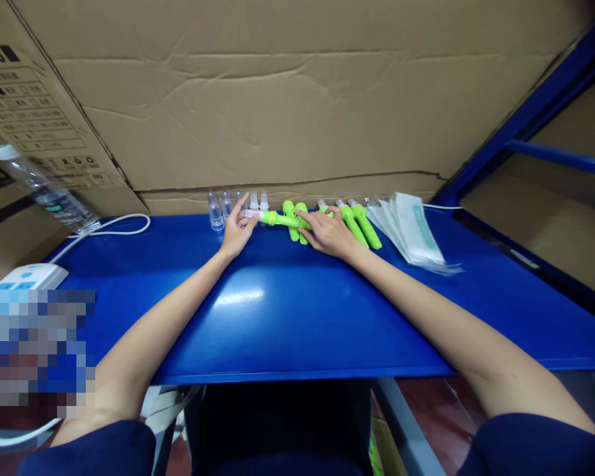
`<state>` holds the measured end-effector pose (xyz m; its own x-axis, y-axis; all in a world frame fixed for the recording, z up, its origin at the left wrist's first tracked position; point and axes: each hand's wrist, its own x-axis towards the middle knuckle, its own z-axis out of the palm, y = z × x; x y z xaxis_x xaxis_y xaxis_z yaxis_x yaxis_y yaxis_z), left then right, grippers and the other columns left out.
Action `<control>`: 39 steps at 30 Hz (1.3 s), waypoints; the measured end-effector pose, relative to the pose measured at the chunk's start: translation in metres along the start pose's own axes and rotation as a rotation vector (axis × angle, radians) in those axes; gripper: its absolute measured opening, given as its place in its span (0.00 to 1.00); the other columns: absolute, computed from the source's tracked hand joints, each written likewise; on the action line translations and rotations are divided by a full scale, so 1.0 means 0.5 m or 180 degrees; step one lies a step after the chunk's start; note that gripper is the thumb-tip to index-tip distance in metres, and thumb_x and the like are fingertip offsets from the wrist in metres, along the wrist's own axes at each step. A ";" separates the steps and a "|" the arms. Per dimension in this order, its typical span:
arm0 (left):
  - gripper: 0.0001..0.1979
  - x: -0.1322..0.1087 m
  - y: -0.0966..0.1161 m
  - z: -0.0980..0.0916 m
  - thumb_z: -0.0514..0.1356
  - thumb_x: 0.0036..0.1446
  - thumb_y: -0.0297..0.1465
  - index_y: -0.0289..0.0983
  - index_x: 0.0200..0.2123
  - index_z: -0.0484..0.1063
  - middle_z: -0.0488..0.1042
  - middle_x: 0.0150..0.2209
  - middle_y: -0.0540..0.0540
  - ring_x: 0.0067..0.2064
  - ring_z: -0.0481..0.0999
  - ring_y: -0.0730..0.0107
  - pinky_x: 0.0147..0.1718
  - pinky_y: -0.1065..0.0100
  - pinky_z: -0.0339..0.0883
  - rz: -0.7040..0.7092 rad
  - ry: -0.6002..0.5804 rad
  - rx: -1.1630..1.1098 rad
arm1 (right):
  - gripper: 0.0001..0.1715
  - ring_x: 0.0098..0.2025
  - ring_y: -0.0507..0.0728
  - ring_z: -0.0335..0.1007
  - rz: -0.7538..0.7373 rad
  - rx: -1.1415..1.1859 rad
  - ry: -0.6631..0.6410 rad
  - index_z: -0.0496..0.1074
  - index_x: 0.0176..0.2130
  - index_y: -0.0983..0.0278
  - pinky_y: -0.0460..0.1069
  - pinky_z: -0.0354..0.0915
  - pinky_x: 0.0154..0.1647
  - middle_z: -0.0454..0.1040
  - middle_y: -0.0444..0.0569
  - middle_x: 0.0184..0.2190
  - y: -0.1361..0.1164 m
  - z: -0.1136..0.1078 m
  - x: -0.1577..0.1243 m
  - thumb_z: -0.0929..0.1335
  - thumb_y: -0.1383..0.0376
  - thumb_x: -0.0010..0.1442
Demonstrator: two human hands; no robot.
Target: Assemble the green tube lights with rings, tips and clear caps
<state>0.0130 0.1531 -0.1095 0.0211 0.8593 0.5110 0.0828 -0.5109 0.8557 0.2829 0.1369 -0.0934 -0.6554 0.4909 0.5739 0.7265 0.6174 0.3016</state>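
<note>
Above the back part of the blue table, a lime-green flashlight-shaped stick (282, 219) lies level between my hands, its clear plastic tip pointing left. My left hand (238, 228) pinches the clear tip, with the index finger raised. The fingers of my right hand (330, 233) close on the stick's green handle end. Behind the stick, two green pieces (291, 225) without clear tips lie side by side, partly covered by it. Several clear plastic caps (215, 213) stand upright in a row by my left hand. Right of my right hand lie several green sticks with clear tips (367, 228).
White and green plastic sleeves (414, 231) lie at the back right. On the left are a tilted water bottle (54, 192), a white cable (123, 228) and a power strip (34, 274). A cardboard wall (297, 125) rises behind the table (297, 317); a blue metal frame (520, 112) borders the right.
</note>
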 end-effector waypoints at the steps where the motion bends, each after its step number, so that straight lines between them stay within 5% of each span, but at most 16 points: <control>1: 0.41 0.000 -0.002 0.000 0.67 0.54 0.51 0.42 0.66 0.60 0.81 0.47 0.40 0.47 0.82 0.60 0.48 0.60 0.78 -0.0002 0.0019 -0.0016 | 0.26 0.45 0.63 0.72 0.0004 0.0010 -0.0005 0.62 0.64 0.70 0.56 0.50 0.51 0.78 0.58 0.44 0.000 0.000 0.000 0.55 0.60 0.75; 23: 0.34 -0.003 0.002 0.005 0.68 0.53 0.51 0.40 0.58 0.68 0.81 0.41 0.42 0.42 0.82 0.65 0.44 0.63 0.77 -0.0128 0.0182 -0.0037 | 0.25 0.46 0.63 0.72 -0.0006 0.0026 0.0004 0.64 0.63 0.69 0.56 0.51 0.51 0.78 0.59 0.46 -0.001 0.001 0.000 0.55 0.60 0.75; 39: 0.24 -0.006 0.015 0.003 0.68 0.54 0.45 0.37 0.49 0.74 0.80 0.47 0.41 0.43 0.82 0.66 0.45 0.65 0.76 -0.0014 0.0108 0.0211 | 0.25 0.46 0.63 0.73 -0.0024 0.0047 0.0044 0.65 0.62 0.70 0.55 0.50 0.50 0.78 0.59 0.45 -0.005 0.000 0.001 0.55 0.59 0.76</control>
<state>0.0151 0.1468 -0.1046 -0.0132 0.8596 0.5108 0.1486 -0.5035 0.8511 0.2810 0.1354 -0.0938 -0.6580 0.4777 0.5822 0.7183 0.6302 0.2947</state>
